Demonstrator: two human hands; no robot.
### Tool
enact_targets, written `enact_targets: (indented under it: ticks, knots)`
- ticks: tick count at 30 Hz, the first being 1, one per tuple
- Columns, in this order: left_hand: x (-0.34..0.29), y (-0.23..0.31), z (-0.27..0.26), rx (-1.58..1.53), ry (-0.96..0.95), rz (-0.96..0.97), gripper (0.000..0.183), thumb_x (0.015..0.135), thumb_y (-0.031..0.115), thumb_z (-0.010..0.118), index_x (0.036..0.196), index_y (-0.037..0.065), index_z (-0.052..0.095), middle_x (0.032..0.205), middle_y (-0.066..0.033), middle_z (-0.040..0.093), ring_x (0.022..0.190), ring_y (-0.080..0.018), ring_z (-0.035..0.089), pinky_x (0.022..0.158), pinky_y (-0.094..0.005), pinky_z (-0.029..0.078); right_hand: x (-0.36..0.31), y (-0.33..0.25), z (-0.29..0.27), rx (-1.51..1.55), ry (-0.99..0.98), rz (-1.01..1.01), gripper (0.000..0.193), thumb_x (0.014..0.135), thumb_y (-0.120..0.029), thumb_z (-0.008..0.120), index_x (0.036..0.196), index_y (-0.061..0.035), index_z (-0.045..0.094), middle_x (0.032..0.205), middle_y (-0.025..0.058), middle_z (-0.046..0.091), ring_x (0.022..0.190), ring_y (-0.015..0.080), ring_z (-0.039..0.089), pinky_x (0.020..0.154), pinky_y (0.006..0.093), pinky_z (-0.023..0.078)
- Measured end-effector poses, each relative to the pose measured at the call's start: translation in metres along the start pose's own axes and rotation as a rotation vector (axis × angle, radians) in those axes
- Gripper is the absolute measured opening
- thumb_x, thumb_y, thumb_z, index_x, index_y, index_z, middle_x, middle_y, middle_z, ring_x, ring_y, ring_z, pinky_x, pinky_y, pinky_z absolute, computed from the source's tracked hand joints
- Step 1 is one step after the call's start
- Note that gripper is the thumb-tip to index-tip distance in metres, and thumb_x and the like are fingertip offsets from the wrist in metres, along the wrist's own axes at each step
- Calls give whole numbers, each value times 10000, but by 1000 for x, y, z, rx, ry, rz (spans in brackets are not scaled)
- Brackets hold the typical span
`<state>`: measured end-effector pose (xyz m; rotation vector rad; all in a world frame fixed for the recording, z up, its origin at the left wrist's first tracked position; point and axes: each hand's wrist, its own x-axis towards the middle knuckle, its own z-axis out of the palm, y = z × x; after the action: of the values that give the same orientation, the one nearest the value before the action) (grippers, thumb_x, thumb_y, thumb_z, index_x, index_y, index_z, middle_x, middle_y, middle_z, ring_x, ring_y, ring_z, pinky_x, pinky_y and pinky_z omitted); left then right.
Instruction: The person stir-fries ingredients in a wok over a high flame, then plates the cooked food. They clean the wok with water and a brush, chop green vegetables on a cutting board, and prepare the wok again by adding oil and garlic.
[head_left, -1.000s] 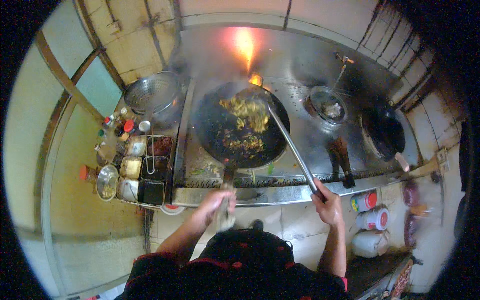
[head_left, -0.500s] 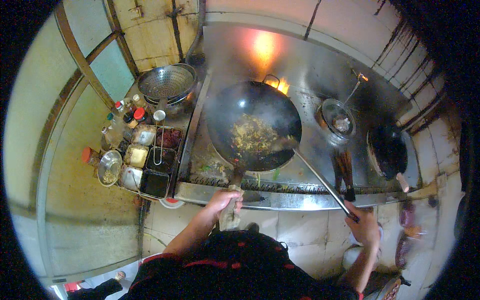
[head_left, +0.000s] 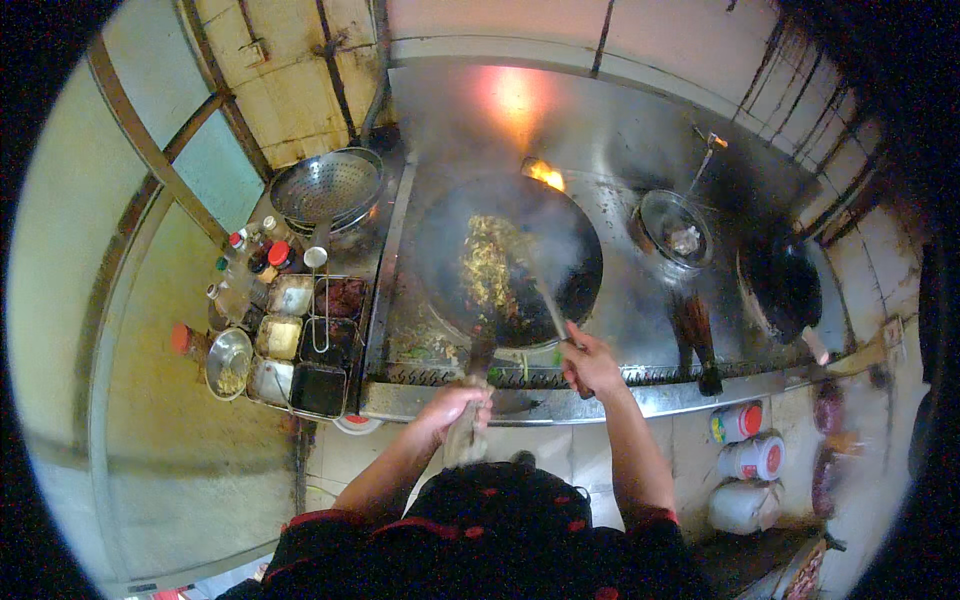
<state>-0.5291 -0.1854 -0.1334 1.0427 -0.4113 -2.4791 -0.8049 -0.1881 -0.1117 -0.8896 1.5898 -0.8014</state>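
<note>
A dark, round wok [head_left: 575, 275] sits over a burner in the middle of the stove. Steam rises from chopped, yellowish fried food [head_left: 486, 268] gathered on its left side. My left hand [head_left: 455, 408] is closed round the wok's near handle, with a pale folded cloth [head_left: 463, 442] between palm and handle. Over the wok's near right rim, my right hand [head_left: 592, 364] grips a long-handled wok spatula [head_left: 553, 310]. The spatula slants into the wok against the food's right edge; steam and food blur its head.
Flame [head_left: 545, 174] burns behind the wok. Left stand a perforated strainer [head_left: 330, 185], bottles [head_left: 225, 303], a seasoning rack [head_left: 318, 368] and a small metal bowl [head_left: 228, 362]. Right are a strainer over a pot [head_left: 672, 222], a bamboo brush [head_left: 692, 335] and another wok [head_left: 780, 290].
My right hand has moved left and forward, bringing the spatula in closer and steeper. The food has shifted toward the wok's left side. My left hand stays on the handle.
</note>
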Motion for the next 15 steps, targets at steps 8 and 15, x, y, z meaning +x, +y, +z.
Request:
enact_targets:
  ticks: [8,15]
  knots:
    - [33,55,52,36,23,149,129,854,168,514,771,70,506,633,-45,550,506,-162,549,472,-345,484,-125,-65,-65,-1070,22,-277,476,834,-221,513,1306,-182,464,765,191,617,697,350,616,674,415,487]
    - [2,-16,9,52,96,20,144,852,180,521,883,40,531,647,-41,521,543,-142,524,488,-290,445,-101,-51,-37,-1115,239,-244,536,835,-183,511,1353,-235,384,822,190,617,767,391,595,688,469,472]
